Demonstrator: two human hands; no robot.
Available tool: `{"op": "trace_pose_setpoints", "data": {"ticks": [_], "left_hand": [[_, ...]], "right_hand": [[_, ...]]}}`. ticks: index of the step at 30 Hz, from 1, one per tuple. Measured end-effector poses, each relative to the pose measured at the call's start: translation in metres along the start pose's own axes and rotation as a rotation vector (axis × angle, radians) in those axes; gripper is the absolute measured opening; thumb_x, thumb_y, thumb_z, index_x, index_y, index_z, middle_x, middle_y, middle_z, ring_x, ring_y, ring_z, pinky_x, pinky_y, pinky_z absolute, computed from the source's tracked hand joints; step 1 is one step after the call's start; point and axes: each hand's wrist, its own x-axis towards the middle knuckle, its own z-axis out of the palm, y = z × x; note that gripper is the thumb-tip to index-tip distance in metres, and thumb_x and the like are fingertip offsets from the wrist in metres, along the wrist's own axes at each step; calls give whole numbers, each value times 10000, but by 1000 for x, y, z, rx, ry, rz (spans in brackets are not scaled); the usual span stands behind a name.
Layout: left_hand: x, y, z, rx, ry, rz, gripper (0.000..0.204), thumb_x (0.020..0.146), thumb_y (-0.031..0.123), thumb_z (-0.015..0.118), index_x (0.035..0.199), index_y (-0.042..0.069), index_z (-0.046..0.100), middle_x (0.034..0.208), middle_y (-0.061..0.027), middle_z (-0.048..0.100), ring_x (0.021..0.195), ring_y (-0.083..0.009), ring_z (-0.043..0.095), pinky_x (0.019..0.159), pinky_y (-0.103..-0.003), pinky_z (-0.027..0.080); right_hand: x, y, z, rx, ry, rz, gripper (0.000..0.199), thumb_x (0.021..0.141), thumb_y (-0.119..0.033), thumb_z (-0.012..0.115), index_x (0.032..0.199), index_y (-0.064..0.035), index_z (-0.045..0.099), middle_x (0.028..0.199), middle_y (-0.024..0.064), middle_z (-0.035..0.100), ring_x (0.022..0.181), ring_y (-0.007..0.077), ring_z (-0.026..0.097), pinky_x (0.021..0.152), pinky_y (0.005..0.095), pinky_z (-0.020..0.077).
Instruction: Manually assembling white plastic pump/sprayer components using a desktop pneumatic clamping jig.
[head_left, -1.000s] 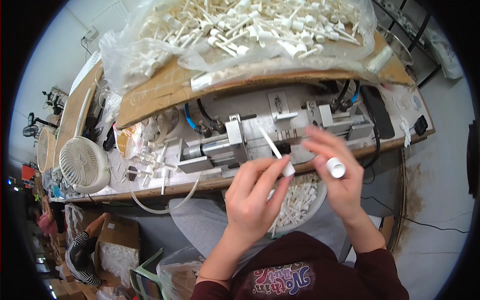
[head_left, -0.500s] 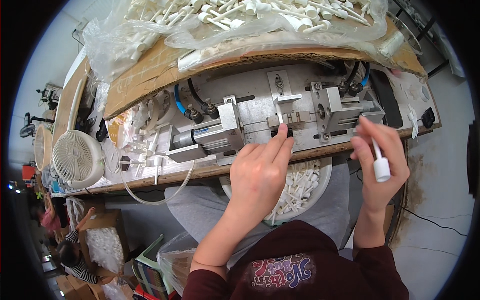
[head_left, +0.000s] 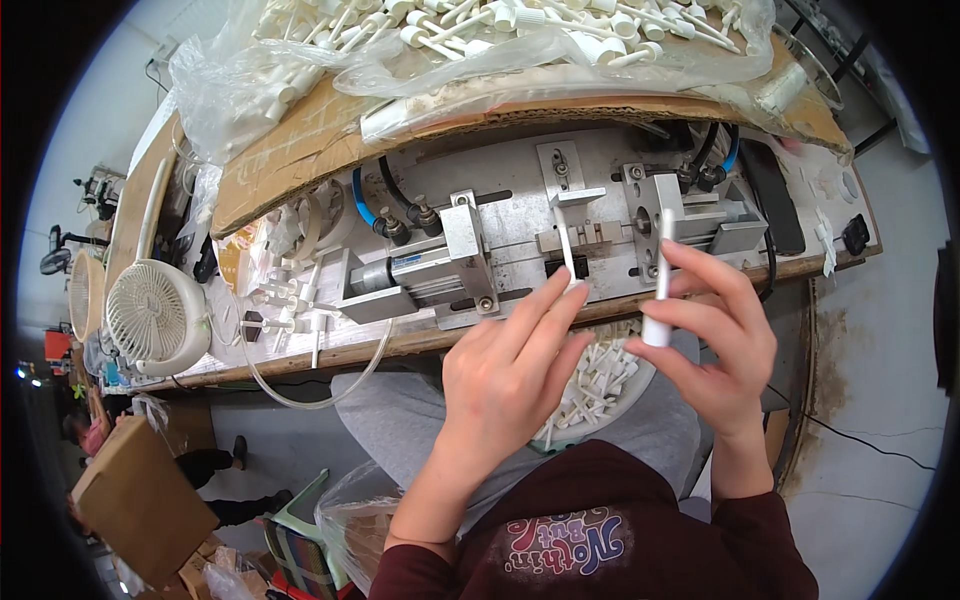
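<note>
My left hand (head_left: 503, 377) is at the middle of the metal fixture (head_left: 590, 236). Its fingertips close on the near end of a white capped stick (head_left: 566, 243), whose thin stem points away from me across the fixture; the cap end is mostly hidden by the fingers. To the right, my right hand (head_left: 722, 345) pinches another white capped stick (head_left: 661, 290) between thumb and fingers. That one is upright, stem up and cap at the bottom, in front of the right-hand metal cylinder block (head_left: 690, 215).
A left cylinder block (head_left: 430, 265) with hoses flanks the fixture. Many white capped sticks fill a tub (head_left: 640, 390) by my lap and heap on cardboard (head_left: 300, 150) behind. A small fan (head_left: 155, 315) stands left, a black phone (head_left: 772, 195) right. At lower left, a person moves a carton (head_left: 145, 500).
My right hand has moved left toward the fixture, turning its capped stick stem-up. My left hand has drawn back slightly toward me, uncovering more stem. In the background, a carton has been lifted.
</note>
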Motion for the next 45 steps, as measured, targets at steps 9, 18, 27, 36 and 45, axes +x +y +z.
{"op": "trace_pose_setpoints", "data": {"ticks": [9, 18, 27, 36, 45], "left_hand": [[-49, -6, 3, -121, 31, 59, 355, 738, 7, 808, 1083, 36, 732, 1032, -96, 750, 661, -173, 668, 575, -272, 503], [-104, -15, 39, -145, -174, 23, 288, 792, 67, 771, 1078, 75, 734, 903, -43, 735, 633, -175, 660, 549, -302, 491], [-164, -53, 38, 94, -139, -255, 259, 824, 114, 737, 1077, 63, 715, 870, -100, 700, 803, -313, 660, 758, -416, 507], [-157, -113, 45, 593, -154, -412, 293, 796, 98, 648, 1067, -6, 684, 1055, -181, 683, 994, -348, 634, 951, -464, 459], [-133, -164, 73, 411, -549, -865, 408, 859, 154, 574, 1243, 27, 628, 1228, -203, 663, 1130, -345, 653, 924, -455, 545]], "right_hand": [[2, 10, 45, -394, -181, -205, 220, 727, -87, 698, 930, -4, 679, 1166, 169, 695, 661, 153, 643, 591, 274, 495], [21, 5, 57, -615, -251, -244, 113, 702, -95, 638, 783, -17, 633, 1092, 225, 720, 540, 130, 623, 536, 256, 480], [-31, 17, 44, -343, -57, -89, 369, 768, -167, 798, 1115, -72, 718, 1115, 87, 724, 784, 209, 712, 679, 310, 556], [-168, 29, 111, -163, -752, -351, 454, 825, -154, 693, 1270, -110, 614, 1466, 120, 506, 1317, 259, 520, 1040, 443, 450], [-175, 77, 182, -196, -787, -477, 254, 885, -252, 641, 1083, -95, 629, 1467, 138, 492, 1374, 274, 455, 1133, 487, 348]]}}
